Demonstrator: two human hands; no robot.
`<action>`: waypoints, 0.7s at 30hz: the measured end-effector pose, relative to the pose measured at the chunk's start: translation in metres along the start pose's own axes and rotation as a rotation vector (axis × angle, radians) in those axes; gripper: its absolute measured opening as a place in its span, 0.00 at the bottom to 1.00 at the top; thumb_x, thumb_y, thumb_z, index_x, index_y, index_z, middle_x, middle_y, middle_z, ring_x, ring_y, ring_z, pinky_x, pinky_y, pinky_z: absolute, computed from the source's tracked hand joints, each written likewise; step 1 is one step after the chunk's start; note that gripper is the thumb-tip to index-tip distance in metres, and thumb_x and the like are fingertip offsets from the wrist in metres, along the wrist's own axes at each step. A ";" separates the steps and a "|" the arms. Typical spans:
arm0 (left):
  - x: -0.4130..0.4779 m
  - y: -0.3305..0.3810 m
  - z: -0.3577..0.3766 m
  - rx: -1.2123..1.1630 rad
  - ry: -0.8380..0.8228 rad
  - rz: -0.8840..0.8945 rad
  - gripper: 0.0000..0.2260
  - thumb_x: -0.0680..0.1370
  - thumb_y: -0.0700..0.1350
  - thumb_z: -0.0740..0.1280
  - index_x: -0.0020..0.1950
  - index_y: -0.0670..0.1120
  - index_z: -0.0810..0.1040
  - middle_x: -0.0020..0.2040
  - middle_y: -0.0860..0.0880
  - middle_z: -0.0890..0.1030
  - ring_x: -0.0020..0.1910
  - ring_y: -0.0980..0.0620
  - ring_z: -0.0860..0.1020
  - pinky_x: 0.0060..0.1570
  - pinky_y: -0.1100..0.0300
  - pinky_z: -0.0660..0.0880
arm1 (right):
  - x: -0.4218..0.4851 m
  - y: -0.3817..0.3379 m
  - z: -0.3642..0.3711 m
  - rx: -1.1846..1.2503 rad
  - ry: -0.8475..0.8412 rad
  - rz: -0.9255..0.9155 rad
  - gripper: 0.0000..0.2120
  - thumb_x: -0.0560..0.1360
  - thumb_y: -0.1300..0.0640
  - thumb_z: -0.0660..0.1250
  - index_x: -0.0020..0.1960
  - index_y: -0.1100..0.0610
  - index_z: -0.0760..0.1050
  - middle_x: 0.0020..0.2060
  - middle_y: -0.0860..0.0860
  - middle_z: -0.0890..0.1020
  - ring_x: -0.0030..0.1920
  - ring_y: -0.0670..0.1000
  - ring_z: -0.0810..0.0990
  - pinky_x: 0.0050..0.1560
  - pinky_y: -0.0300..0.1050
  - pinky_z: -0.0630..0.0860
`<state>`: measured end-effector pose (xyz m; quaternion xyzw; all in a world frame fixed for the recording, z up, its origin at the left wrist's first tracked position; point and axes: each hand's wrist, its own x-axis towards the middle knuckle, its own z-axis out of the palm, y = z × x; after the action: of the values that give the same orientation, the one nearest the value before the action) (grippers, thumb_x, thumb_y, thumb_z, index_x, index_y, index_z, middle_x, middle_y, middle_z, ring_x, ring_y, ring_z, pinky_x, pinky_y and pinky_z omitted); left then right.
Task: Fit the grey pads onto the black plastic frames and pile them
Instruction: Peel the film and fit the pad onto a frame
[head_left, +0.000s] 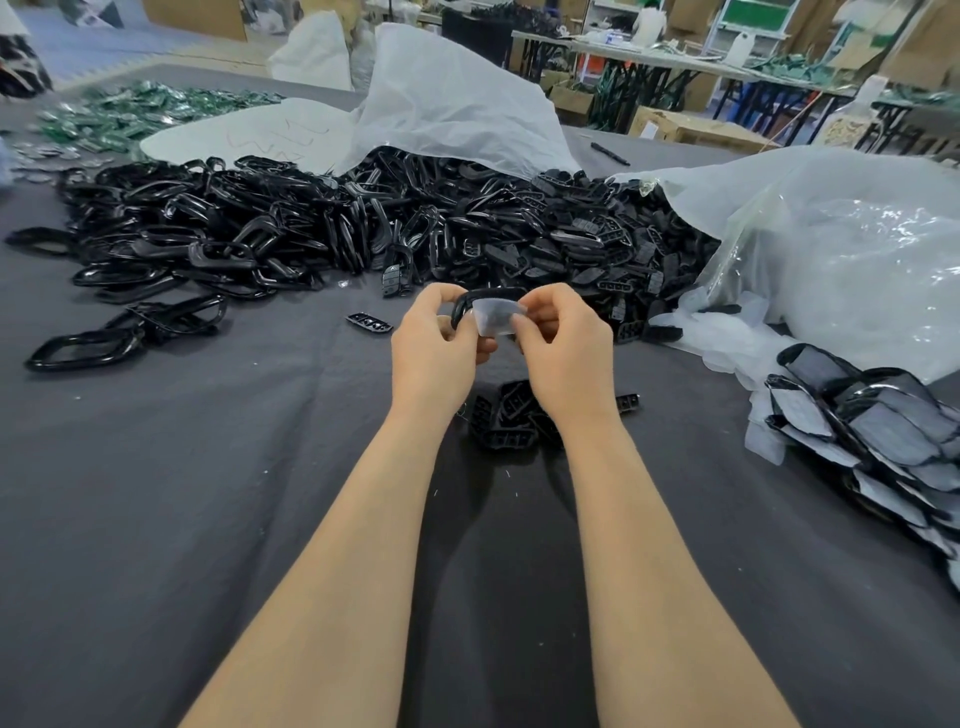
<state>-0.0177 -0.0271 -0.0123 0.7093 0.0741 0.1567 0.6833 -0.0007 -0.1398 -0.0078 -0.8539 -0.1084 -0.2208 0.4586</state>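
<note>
Pad held against frame, one hand on each

Both pieces are up off the table, between the two hands. The left hand curls round the left end of the black frame, fingers over the top bar and thumb below. The right hand pinches the right edge of the pale grey pad between thumb and fingertips. So the pad lies just leftward of the right fingers and just rightward of the left ones, touching the frame, its long axis running from hand to hand. The right hand is the one on the pad, so pressing it home looks like its job, with the left steadying. Whether the pad is seated in the frame or only laid on it cannot be told; the frame's lower bar and right end are hidden behind pad and fingers. Beyond the fingertips sprawls the heap of loose frames; well to the right of the right hand lies the pile of finished pieces, cut off by the picture's edge
</note>
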 end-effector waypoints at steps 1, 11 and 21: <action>0.000 0.000 0.000 -0.002 0.001 0.002 0.13 0.80 0.38 0.62 0.46 0.57 0.70 0.37 0.48 0.83 0.31 0.61 0.81 0.38 0.69 0.78 | 0.000 0.000 0.001 0.003 0.017 0.002 0.04 0.76 0.64 0.66 0.46 0.56 0.75 0.36 0.43 0.77 0.38 0.40 0.76 0.40 0.26 0.71; -0.001 0.001 0.002 0.014 -0.074 0.060 0.13 0.80 0.37 0.63 0.45 0.56 0.72 0.38 0.48 0.83 0.33 0.61 0.82 0.34 0.72 0.74 | 0.001 0.004 0.003 0.071 0.074 0.119 0.03 0.76 0.61 0.67 0.45 0.55 0.76 0.41 0.51 0.80 0.42 0.46 0.77 0.41 0.31 0.71; 0.001 -0.002 0.004 0.032 -0.107 0.110 0.13 0.80 0.36 0.64 0.44 0.55 0.72 0.36 0.50 0.83 0.33 0.61 0.81 0.36 0.70 0.76 | 0.004 0.008 0.000 0.300 0.066 0.275 0.09 0.75 0.63 0.69 0.40 0.52 0.73 0.39 0.50 0.80 0.44 0.54 0.80 0.50 0.48 0.79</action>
<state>-0.0153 -0.0302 -0.0145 0.7304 0.0006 0.1547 0.6653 0.0061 -0.1437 -0.0116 -0.7751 -0.0072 -0.1653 0.6097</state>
